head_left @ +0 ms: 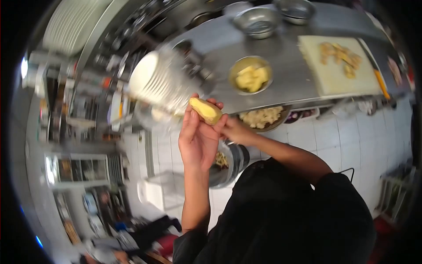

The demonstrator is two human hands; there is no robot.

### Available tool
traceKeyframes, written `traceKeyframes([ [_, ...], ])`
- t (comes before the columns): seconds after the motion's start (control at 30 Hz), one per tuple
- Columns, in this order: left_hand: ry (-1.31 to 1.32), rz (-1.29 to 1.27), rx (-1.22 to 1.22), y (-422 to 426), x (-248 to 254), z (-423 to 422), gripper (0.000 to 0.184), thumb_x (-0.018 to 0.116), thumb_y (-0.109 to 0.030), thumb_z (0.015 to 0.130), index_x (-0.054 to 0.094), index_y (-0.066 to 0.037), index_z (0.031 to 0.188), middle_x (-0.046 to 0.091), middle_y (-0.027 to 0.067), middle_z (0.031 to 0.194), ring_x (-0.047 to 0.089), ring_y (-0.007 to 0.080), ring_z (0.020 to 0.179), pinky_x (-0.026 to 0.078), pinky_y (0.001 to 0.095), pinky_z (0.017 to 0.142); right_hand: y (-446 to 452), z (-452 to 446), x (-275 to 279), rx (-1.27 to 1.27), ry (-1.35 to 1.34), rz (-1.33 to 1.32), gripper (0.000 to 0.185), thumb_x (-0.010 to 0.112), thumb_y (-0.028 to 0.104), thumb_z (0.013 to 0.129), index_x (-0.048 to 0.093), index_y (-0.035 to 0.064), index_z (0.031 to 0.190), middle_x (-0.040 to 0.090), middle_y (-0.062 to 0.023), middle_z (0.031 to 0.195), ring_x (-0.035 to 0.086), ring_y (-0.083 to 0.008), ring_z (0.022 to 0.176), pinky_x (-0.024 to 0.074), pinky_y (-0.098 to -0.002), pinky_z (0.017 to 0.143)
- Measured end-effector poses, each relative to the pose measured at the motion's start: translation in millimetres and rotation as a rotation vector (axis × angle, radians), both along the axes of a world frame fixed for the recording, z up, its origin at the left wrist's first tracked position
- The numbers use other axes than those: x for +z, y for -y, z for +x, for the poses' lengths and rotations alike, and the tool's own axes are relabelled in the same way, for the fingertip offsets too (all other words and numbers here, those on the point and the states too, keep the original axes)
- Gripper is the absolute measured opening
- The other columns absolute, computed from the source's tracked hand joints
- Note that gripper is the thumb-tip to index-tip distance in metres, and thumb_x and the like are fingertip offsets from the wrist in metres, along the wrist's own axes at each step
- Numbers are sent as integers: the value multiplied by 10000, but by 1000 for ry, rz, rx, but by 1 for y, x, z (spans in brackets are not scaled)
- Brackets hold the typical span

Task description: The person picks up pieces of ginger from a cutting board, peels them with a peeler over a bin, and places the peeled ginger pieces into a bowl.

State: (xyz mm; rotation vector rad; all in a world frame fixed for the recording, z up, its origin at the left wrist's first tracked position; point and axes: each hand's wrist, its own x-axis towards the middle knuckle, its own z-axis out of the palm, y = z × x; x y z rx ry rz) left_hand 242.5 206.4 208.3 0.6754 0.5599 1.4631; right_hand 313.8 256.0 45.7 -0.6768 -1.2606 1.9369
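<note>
The half-peeled tuber [205, 111] sits clamped between thumb and fingers of the left hand [200, 140]. Close beside it, the right hand [238, 131] is blurred; its grip cannot be told. Peeling seems in hand, and the next move probably calls for turning the remaining skin outward, above the bin [239, 159] holding scraps [221, 160].
</note>
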Motion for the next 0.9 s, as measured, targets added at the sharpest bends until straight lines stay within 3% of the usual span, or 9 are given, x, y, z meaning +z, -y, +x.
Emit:
traceKeyframes([
  [0.07, 54, -92, 212, 41, -20, -49, 382, 481, -201, 949, 416, -45, 1291, 517, 171, 1208, 524, 317, 1126, 438, 459, 979, 9, -16, -16, 10, 127, -80, 246, 527, 252, 942, 510, 10, 984, 602, -76, 834, 586, -116, 664, 471, -263, 579],
  [0.13, 77, -240, 342, 77, -42, -85, 330, 500, -192, 940, 452, -35, 1226, 544, 155, 1166, 532, 298, 1119, 434, 428, 987, 24, -24, -6, -10, 71, -101, 219, 501, 240, 963, 487, 47, 1065, 598, -69, 811, 589, -136, 715, 492, -275, 651],
  [0.33, 66, -304, 443, 155, -78, -129, 292, 498, -118, 946, 459, 0, 1211, 566, 148, 1125, 563, 318, 1089, 451, 436, 980, 67, -60, 57, -25, -230, -325, 252, 507, 235, 955, 482, 30, 1100, 596, -98, 793, 605, -200, 725, 494, -318, 665],
  [0.53, 116, -334, 490, 173, -91, -131, 334, 522, -162, 943, 438, -7, 1227, 570, 123, 1129, 577, 272, 1078, 481, 432, 957, 92, -101, 91, 28, -424, -386, 287, 506, 261, 954, 483, 24, 1115, 578, -82, 765, 583, -199, 700, 479, -315, 679],
  [0.9, 195, -341, 637, 157, -89, -130, 348, 530, -204, 944, 433, -31, 1230, 555, 116, 1179, 576, 228, 1085, 490, 381, 928, 76, -142, 85, 134, -360, -461, 256, 509, 241, 956, 482, 18, 1079, 557, -78, 755, 559, -187, 673, 474, -308, 657],
])
